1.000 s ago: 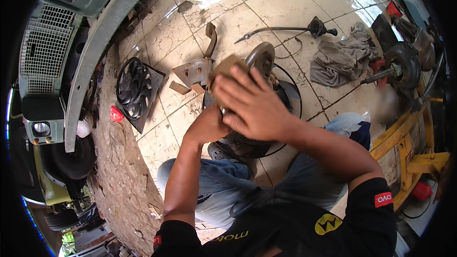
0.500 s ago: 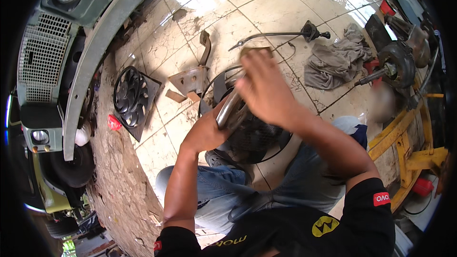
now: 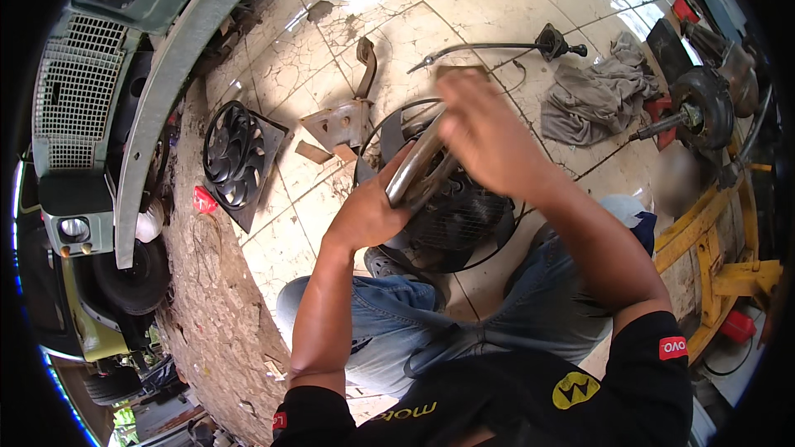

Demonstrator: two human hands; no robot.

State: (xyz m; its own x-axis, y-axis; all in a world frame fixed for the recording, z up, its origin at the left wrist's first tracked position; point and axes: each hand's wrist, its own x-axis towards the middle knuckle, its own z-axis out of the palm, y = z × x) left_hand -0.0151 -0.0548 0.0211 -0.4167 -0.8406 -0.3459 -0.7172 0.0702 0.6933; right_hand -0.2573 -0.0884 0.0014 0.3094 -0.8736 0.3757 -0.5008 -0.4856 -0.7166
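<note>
My left hand (image 3: 368, 213) is wrapped round the near end of a long, shiny metal part (image 3: 407, 177), which slants up and away from me. Over its far end lies my right hand (image 3: 489, 132), its fingers blurred by motion. A brown, flat-looking piece (image 3: 464, 71) shows just beyond those fingertips; whether it belongs to the metal part I cannot make out. Below both hands, between my feet, sits a black round fan unit with a mesh grille (image 3: 455, 219), partly covered by my hands and the part.
Left on the tiles are a black fan (image 3: 232, 153) and a rusty pedal bracket (image 3: 344, 122). Farther off lie a black cable (image 3: 489, 46) and a grey rag (image 3: 596, 99). A yellow metal frame (image 3: 704, 273) stands right; a vehicle's grille and curved bumper (image 3: 153, 108) are left.
The whole scene has shifted slightly with my head. My right hand is still over the far end of the metal part, its fingers still blurred; my left hand keeps its grip.
</note>
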